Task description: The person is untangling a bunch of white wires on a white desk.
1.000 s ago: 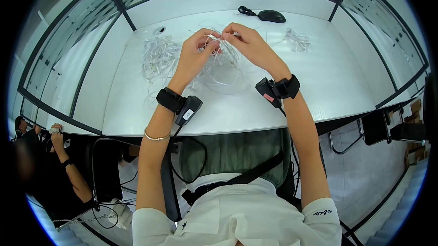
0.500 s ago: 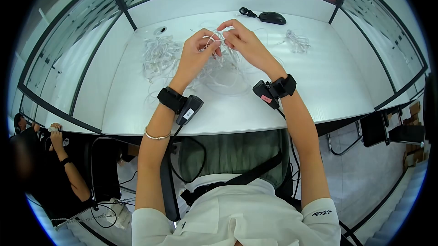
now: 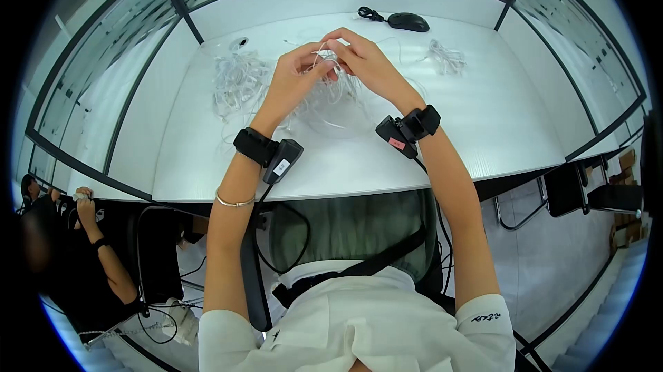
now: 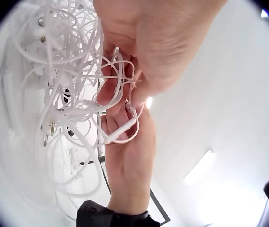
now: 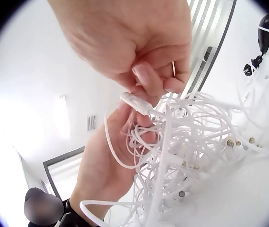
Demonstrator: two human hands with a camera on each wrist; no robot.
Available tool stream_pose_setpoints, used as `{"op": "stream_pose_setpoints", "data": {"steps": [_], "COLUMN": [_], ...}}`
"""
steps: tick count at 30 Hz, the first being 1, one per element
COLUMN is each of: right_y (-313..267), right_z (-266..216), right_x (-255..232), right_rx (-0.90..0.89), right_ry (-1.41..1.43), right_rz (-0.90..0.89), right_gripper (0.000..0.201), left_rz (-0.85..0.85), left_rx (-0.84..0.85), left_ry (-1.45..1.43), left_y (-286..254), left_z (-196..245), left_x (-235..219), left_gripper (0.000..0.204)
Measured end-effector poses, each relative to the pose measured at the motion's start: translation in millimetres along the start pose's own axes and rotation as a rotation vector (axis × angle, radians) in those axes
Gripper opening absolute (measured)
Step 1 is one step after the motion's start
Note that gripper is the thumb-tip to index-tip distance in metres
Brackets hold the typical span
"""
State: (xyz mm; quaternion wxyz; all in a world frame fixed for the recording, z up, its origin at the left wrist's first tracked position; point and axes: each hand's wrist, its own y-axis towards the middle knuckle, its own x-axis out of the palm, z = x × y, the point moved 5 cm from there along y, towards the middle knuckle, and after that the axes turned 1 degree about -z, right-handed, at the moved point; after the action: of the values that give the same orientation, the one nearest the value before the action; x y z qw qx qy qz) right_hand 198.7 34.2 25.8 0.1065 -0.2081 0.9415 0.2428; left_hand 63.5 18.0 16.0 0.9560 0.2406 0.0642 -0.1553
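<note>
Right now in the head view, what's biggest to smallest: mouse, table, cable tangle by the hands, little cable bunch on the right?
1. Table
2. Cable tangle
3. Mouse and little cable bunch: too alike in size to rank.

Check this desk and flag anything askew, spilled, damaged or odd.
Only the white cables stand out: on the desk, left and centre, they lie in a messy tangle, loops crossing in all directions, while the small bundle at right looks more compact. No spill shows; damage cannot be told.
</note>
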Motion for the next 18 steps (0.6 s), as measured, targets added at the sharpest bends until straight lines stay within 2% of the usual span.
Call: {"op": "stream_pose_setpoints", "data": {"steps": [6,9,13,18], "right_y": [-0.9,-1.0,-4.3,-4.0], "right_z": [-4.2,-1.1,-3.8,-2.7], "right_x": [3.0,6.3,4.7,5.4], "right_rx": [0.021,0.025,0.116,0.105], "right_ry": [-0.005,0.135,0.179,0.131], "right_rz": [-0.031,-0.026,-0.008,-0.048], "right_gripper": [0.031,0.038,0.053,0.052], "left_rz": [-0.015,0.010,-0.028,-0.038], "left_rx": [0.004,-0.027,0.007,-0.004], "left_ry": [0.055,0.052,0.072,-0.005], "left_y": [-2.4,-2.7,-0.3,-0.4], "left_z": [8.2,9.3,7.2,4.6], "left_x": [1.6,5.3,0.8,-4.6], "left_gripper": [0.035,0.034,0.032,0.029]}}
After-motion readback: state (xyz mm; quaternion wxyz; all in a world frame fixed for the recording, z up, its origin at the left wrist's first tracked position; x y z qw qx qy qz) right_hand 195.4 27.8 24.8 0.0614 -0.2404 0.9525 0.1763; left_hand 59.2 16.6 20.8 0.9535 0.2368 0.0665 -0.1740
